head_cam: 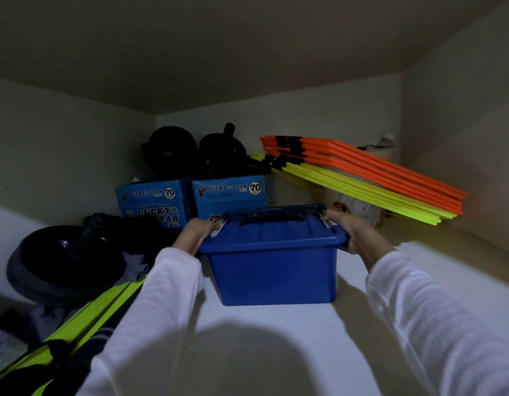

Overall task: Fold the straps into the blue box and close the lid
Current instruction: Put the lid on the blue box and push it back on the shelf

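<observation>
Box (272,270) is blue, lid (276,228) already seated on it, sitting on the white shelf (276,332) dead centre; no straps visible, presumably inside. Left hand (194,234) at 9 o'clock of the box, right hand (352,231) at 3 o'clock, each grip clenched round a rim end with fingers up by the pale side latches (325,221). I read the step as finishing the close or seating the box on the shelf. To do it well: press both ends evenly so the lid doesn't cock, check both latches are down, keep the box level, and don't shove it into the cartons at 12 o'clock. Counts: one blue box, one lid with one dark handle; two Lucky Star paper cartons (230,192) at 11–12 o'clock; two black round items on top of them; one stack of orange and yellow hurdles (370,178) at 2 o'clock, individual pieces too close to count; one black wheel-like thing (65,258) at 9 o'clock; yellow-green bars (85,315) at 7 o'clock, at least two.
</observation>
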`<state>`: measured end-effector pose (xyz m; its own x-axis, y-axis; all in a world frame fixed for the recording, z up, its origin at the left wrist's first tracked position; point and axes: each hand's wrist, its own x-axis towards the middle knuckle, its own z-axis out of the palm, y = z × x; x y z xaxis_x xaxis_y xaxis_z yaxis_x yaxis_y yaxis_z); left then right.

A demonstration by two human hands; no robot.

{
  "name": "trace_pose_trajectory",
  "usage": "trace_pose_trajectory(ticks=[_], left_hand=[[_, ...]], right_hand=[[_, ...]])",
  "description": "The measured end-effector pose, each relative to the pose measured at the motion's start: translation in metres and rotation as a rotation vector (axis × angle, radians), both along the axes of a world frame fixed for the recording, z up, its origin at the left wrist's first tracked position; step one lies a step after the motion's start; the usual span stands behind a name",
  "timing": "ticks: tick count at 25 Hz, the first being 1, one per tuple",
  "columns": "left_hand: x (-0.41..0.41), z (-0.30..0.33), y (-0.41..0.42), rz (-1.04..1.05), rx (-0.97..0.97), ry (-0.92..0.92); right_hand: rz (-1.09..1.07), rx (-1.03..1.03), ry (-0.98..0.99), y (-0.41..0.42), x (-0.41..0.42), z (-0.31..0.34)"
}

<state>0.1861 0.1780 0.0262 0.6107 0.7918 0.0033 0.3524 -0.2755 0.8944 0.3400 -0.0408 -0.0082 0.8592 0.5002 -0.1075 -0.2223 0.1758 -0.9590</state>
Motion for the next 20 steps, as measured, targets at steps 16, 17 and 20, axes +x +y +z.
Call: trace_pose_trajectory(ticks=[16, 17, 20], left_hand=[[-0.063, -0.019, -0.033, 0.018, -0.048, -0.041], [-0.071, -0.019, -0.041, 0.019, -0.051, -0.046], [-0.084, -0.018, -0.055, 0.023, -0.026, -0.059]], right_hand=[[-0.035, -0.008, -0.015, -0.077, -0.093, 0.003], [-0.028, -0.013, -0.011, -0.084, -0.101, 0.004], [-0.035, -0.039, -0.015, -0.098, -0.115, 0.008]])
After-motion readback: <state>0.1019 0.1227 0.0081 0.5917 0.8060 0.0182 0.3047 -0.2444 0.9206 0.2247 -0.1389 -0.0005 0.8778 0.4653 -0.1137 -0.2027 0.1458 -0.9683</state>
